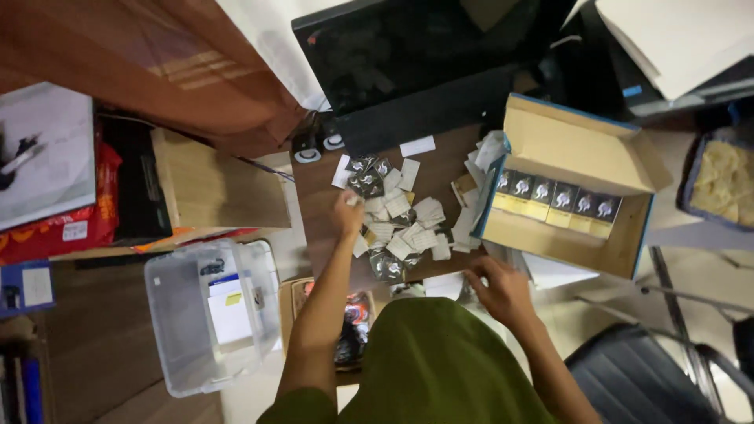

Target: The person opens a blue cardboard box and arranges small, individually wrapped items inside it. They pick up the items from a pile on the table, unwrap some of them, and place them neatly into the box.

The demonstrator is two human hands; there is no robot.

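Brown bench (pixel 314 204) strewn with packets (pixel 397 220) | sorting underway | left hand (pixel 348 212) pinching one packet | right hand (pixel 499 290) spread near carton (pixel 581 141) | careful placement judged next

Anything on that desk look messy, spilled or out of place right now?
Yes. White slips and small dark packets lie scattered in a loose heap on the brown desk, some overlapping and turned at angles. The left hand reaches into the heap. By contrast, the packs in the cardboard box stand in a tidy row. Nothing looks damaged.
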